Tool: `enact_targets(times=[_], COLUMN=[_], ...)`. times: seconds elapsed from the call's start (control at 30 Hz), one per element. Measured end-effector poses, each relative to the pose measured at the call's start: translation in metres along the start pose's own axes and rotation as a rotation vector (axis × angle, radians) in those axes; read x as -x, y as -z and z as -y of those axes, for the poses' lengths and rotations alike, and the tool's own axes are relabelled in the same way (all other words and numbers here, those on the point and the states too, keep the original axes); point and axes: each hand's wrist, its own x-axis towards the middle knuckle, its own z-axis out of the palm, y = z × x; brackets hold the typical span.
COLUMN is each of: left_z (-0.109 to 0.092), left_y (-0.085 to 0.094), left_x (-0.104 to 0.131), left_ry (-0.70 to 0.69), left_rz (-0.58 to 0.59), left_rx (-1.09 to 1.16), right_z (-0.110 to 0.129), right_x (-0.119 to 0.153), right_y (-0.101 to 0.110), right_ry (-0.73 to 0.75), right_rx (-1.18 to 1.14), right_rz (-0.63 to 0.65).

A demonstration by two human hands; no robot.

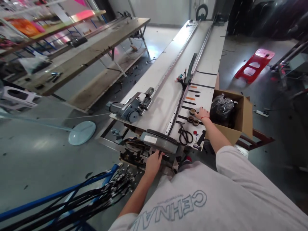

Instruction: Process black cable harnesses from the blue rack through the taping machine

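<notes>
My right hand [202,113] reaches to the near right part of the long white table [166,93], its fingers closed at the edge of a roll of dark tape [192,112]. Two more tape rolls [193,121] lie just below it. Near them are black-handled scissors [185,136] and a small red round piece [194,132]. At the table's near end my left hand [153,163] has its fingertips pinched beside a dark part under a grey housing [157,141]. What those fingers hold is too small to make out.
A motor unit [131,109] sits on the table's left corner. Black cables [184,86] run along the rail. Right of the table stands a cardboard box [237,123] with a plastic-wrapped bundle. A blue rack of cables [96,192] is at lower left; a red stool [255,65] lies beyond.
</notes>
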Motion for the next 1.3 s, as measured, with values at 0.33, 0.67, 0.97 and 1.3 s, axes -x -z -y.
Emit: enact_targets(times=[0.33, 0.67, 0.97, 1.3], left_z=[0.019, 0.028, 0.064, 0.067], left_y=[0.001, -0.007, 0.017, -0.013], left_x=[0.016, 0.029, 0.033, 0.051], left_ry=[0.135, 0.055, 0.158, 0.123], left_rz=[-0.180, -0.103, 0.911, 0.062], left_rx=[0.111, 0.407, 1.352, 0.866], right_z=[-0.003, 0.000, 0.001, 0.035], right_x=[-0.001, 0.000, 0.004, 0.095], right_y=[0.002, 0.012, 0.013, 0.060], right_ry=[-0.015, -0.030, -0.043, 0.270], right_rx=[-0.013, -0.016, -0.003, -0.267], right_rz=[0.031, 0.071, 0.083, -0.139])
